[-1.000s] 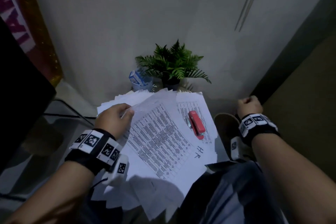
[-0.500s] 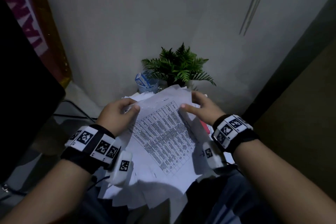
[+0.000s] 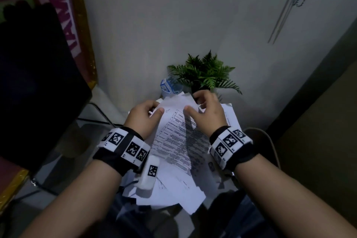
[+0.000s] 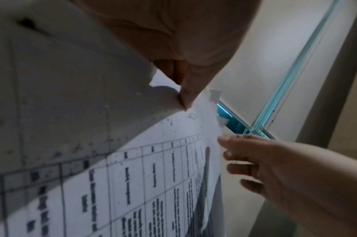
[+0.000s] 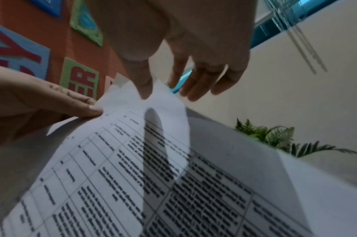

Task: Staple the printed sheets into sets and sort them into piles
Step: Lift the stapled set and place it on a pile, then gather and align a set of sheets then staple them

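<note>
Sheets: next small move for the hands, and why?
Probably square the top edge. Both the left hand and the right hand pinch the far end of the sheets, whose corners look fanned and uneven, so they seem unready to staple.

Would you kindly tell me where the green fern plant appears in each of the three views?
Head: the green fern plant stands centre, against the wall, just beyond the right hand.
Left wrist: not in it.
Right wrist: its fronds show at the right, beyond the far edge of the white printed table sheet.
Shared landmark: that printed sheet, held by both hands, appears in all three views.
</note>
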Motion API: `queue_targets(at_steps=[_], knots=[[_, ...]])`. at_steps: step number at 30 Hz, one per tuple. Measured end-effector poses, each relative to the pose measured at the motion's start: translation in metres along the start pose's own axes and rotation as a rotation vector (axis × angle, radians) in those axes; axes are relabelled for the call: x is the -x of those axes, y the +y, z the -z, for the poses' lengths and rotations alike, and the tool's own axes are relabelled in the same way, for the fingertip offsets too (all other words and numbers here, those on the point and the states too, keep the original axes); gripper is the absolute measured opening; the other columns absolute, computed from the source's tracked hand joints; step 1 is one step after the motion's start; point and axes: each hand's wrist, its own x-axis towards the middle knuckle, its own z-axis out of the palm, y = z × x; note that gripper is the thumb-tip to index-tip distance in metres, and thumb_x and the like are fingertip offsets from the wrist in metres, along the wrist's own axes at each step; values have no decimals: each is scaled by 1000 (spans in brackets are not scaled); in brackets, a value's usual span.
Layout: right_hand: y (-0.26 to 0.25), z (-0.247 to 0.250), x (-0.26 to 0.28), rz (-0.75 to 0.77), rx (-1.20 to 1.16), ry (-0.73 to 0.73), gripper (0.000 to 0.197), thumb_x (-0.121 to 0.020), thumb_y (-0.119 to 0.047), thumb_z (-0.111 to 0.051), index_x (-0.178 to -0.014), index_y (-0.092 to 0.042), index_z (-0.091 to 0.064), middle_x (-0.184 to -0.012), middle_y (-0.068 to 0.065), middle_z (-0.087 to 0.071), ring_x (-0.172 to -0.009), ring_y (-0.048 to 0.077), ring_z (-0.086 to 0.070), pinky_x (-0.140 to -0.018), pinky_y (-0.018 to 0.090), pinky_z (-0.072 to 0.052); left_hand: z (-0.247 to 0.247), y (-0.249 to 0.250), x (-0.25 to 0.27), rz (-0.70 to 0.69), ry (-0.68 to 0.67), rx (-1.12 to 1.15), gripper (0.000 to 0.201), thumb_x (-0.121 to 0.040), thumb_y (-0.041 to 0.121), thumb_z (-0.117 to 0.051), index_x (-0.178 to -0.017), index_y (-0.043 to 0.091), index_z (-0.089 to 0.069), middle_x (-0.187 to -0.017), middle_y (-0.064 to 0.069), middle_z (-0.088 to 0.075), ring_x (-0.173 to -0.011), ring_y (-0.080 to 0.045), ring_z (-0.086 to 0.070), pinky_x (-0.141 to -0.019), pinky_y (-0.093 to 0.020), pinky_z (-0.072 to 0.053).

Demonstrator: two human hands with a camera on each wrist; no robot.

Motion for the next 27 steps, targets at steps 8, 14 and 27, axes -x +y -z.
queue_targets(at_steps=[8,14,27], knots=[[-15,-13,14,-309,-340,-149,10,-80,-25,-71,-80,-15,-72,-72,0,-65,-67,6,-56,-63,15,-45,-13,15,13,-68,42,-16,7,-90,23,-58,-85,23,-63,-82,4,-63,-79,-18,-55,-72,-25,-39],[-13,-12,10,-456,-476,-172,16,-80,-22,-71,-87,-8,-73,-80,2,-69,-69,8,-60,-60,15,-45,-18,18,16,-90,34,-31,10,-90,27,-57,-90,24,-67,-82,6,-63,-73,-14,-52,-70,-24,-37],[-4,-18,8,-324,-356,-71,12,-80,-15,-65,-68,-13,-65,-73,0,-58,-64,11,-52,-62,21,-43,-26,17,5,-63,-25,-90,17,-91,31,-56,-96,20,-67,-82,7,-62,-70,-14,-53,-67,-23,-35]])
